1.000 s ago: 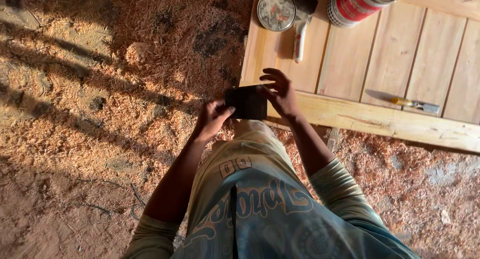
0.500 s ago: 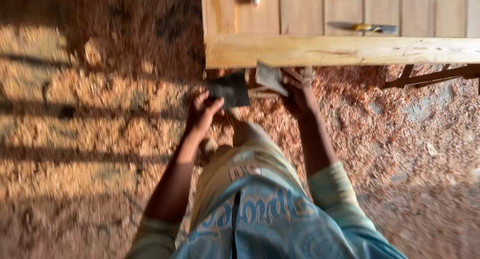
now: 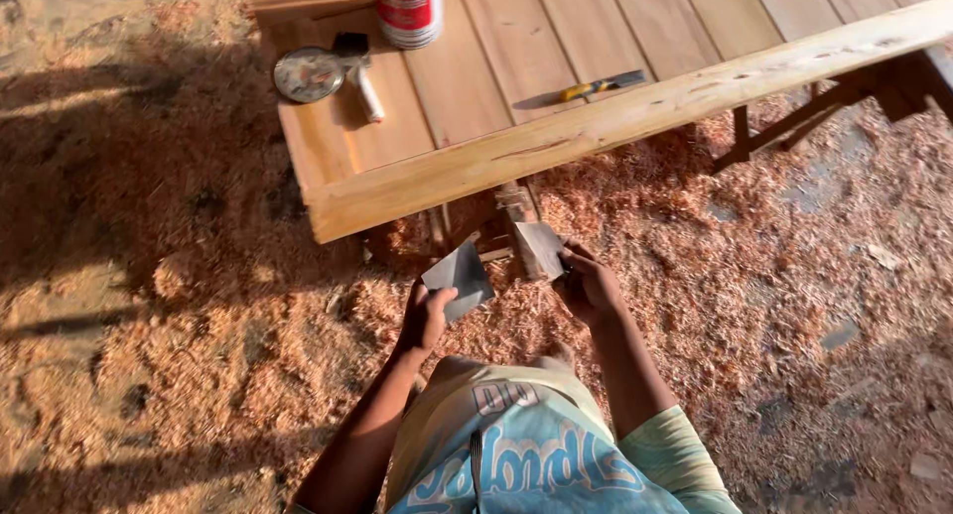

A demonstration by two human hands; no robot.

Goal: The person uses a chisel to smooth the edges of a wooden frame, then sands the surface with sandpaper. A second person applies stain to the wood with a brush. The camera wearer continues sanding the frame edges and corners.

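Note:
My left hand (image 3: pixel 425 317) pinches a dark grey sheet of sandpaper (image 3: pixel 461 278) by its lower edge, held up in front of me. My right hand (image 3: pixel 588 287) grips a second, lighter piece of sandpaper (image 3: pixel 541 248) at its right side. The two pieces are apart, a short gap between them. Both hands hover over the sawdust floor, just below the front edge of a wooden plank panel (image 3: pixel 556 147) that rests on low supports.
On the panel lie a round tin lid (image 3: pixel 309 74), a brush (image 3: pixel 358 69), a red and white can (image 3: pixel 408 10) and a yellow-handled knife (image 3: pixel 596 84). Wood shavings (image 3: pixel 199 306) cover the ground. A dark wooden trestle (image 3: pixel 794 117) stands under the panel at right.
One dark sheet held by both hands a second ago is now two separate pieces, one in each hand. The view has shifted, with the panel again in sight above.

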